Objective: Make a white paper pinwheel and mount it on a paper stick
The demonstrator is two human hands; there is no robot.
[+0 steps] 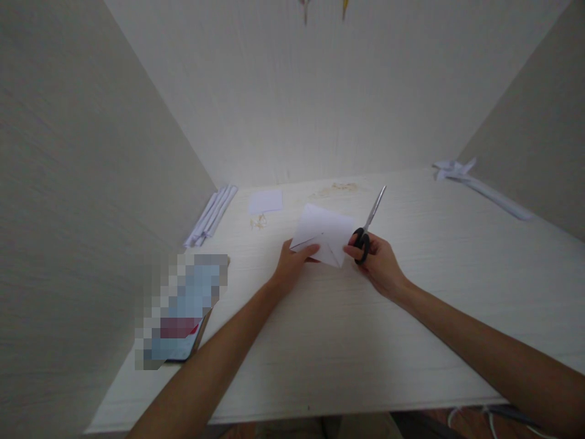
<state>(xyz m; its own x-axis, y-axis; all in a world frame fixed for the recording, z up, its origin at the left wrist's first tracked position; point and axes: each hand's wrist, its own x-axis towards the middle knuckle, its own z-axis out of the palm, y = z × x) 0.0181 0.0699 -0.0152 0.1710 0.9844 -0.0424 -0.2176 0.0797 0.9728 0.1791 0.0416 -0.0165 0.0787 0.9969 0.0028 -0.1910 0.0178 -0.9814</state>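
Note:
My left hand (293, 261) grips a white sheet of paper (322, 225) at its lower left, thumb on top and fingers underneath. Pencil-like lines and a dark dot mark the sheet, and its near part looks cut or folded; I cannot tell which. Black-handled scissors (372, 210) are in my right hand (377, 262), with fingers through the handles and the blades together, pointing up and away from the paper. The fingertips of that hand are at the sheet's right edge; whether they pinch it is unclear.
Rolled white papers (211, 214) lie by the left wall. A small white sheet (265, 201) and pale rubber-band-like bits (258, 221) are close by. A partly blurred phone-like device (192, 305) rests at front left. A long paper roll (496, 198) and crumpled paper (452, 169) lie along the right wall.

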